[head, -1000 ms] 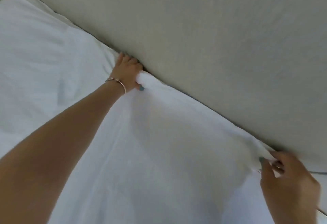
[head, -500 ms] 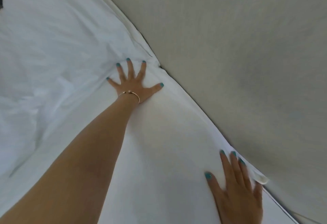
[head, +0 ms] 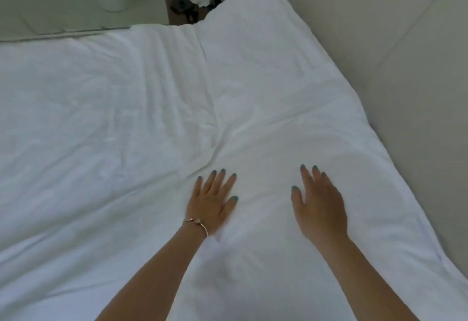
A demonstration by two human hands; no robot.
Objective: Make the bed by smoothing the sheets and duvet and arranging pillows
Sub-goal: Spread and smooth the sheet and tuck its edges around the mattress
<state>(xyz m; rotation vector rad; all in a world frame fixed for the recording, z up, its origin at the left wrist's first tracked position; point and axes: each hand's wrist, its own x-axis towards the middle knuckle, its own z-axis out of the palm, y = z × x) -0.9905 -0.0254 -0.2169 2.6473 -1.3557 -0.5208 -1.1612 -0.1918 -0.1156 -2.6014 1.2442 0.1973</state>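
Left hand point(head: 214, 200): flat on the near pillow point(head: 278, 219), fingers straight and spread, gripping nothing; bracelet point(head: 196, 223) at the wrist.
Right hand point(head: 320, 206): flat on the same pillow, just right of the left, fingers straight and close together, holding nothing.
Near pillow: white, lying along the headboard point(head: 392, 67), right edge touching it; creases fanning out from the left fingertips.
Far pillow point(head: 253, 49): white, end to end with the near one along the headboard, corner reaching up beside the nightstand point(head: 182, 4).
Sheet point(head: 88, 130): white, spread left of both pillows, lightly wrinkled.
Duvet: cannot tell apart from the sheet.
Nightstand: dark, past the bed's far end, with crumpled paper and dark objects too blurred to name.
Step in hand: likely patting the near pillow smooth.
Next move: probably a sweep of both palms outward to press out the creases, then a check of pillow alignment.
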